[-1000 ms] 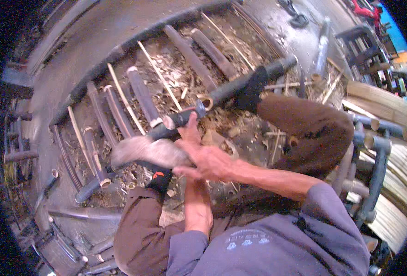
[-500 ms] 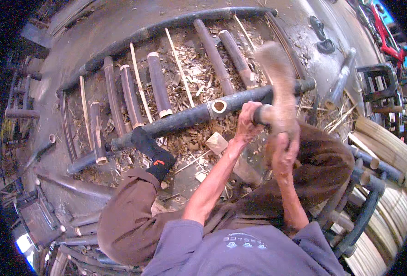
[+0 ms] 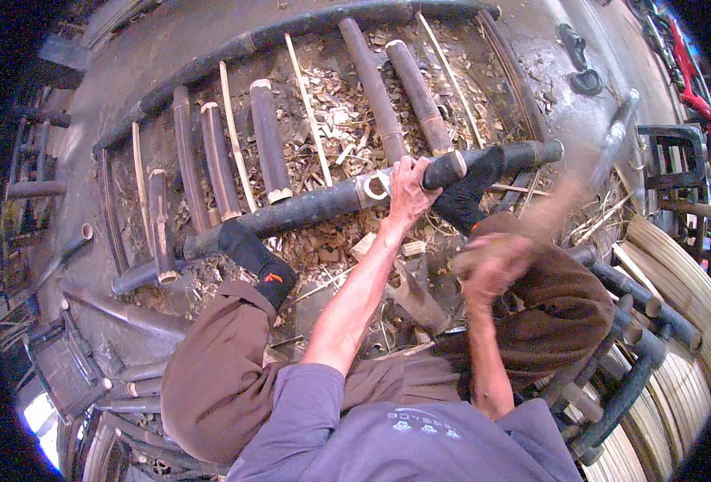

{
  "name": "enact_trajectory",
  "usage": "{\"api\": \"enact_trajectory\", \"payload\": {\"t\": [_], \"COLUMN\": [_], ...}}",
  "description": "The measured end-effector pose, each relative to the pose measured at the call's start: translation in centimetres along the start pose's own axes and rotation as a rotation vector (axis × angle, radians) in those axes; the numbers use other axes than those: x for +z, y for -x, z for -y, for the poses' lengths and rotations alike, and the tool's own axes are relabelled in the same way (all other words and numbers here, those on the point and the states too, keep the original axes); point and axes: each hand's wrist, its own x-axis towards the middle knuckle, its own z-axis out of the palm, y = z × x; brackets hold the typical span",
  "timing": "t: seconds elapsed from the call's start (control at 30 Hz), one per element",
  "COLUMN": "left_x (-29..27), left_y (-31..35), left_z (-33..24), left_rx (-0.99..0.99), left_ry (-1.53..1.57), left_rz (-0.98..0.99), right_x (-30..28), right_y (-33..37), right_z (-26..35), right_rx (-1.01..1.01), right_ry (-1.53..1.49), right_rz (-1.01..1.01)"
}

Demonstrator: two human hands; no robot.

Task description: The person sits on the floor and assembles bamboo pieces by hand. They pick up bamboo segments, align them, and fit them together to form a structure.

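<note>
A long dark bamboo pole runs crosswise in front of me, with a pale-rimmed hole cut in its upper side. Beside that hole my left hand is wrapped round a chisel. Only its thick dark handle with a pale butt shows; the blade is hidden behind the fingers and pole. My right hand, smeared by motion, grips a wooden mallet whose blurred head points up and right, apart from the chisel. My feet in dark socks rest against the pole.
Several bamboo lengths and thin pale strips lie between this pole and a farther pole. Wood chips litter the ground. Bundled split bamboo and dark bamboo frames stand at right. Dark sandals lie at the far right.
The mallet has swung away from the chisel, down and to the right, with my right hand. My left hand and the chisel have shifted slightly left and tilted.
</note>
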Motion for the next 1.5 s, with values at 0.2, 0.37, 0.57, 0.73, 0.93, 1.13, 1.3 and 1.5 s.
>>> {"api": "enact_trajectory", "payload": {"t": [0.2,0.37,0.57,0.73,0.93,1.13,1.3,1.5], "left_x": [-2.6,-1.5,1.1,-2.8,-10.4,-18.2,-17.7,-14.0], "left_y": [-1.0,-0.5,3.0,-0.2,-2.4,-5.6,-1.8,2.9], "left_z": [-1.2,-9.1,-6.6,-9.1,-12.2,-9.8,-7.7,-7.6], "left_rx": [-0.275,0.202,0.549,0.515,0.525,0.107,-0.578,-0.867], "left_ry": [0.271,0.279,-0.273,-0.354,-0.546,-0.107,0.238,0.708], "left_rz": [-0.017,0.133,0.546,0.711,0.179,-0.112,0.0,0.493], "right_x": [0.7,-5.6,-6.8,-3.6,-1.3,0.2,3.5,6.0], "right_y": [-4.2,-19.2,-18.9,-10.8,-5.3,-3.1,2.3,5.0], "right_z": [-0.5,-7.7,-9.5,0.3,4.6,6.7,7.8,-0.3], "right_rx": [0.387,0.222,-0.101,0.014,0.118,0.457,-0.065,0.11], "right_ry": [-0.006,0.212,0.848,0.578,-0.016,-0.485,-0.172,-0.209], "right_rz": [0.206,-0.067,0.115,0.812,0.78,0.871,0.643,0.583]}}
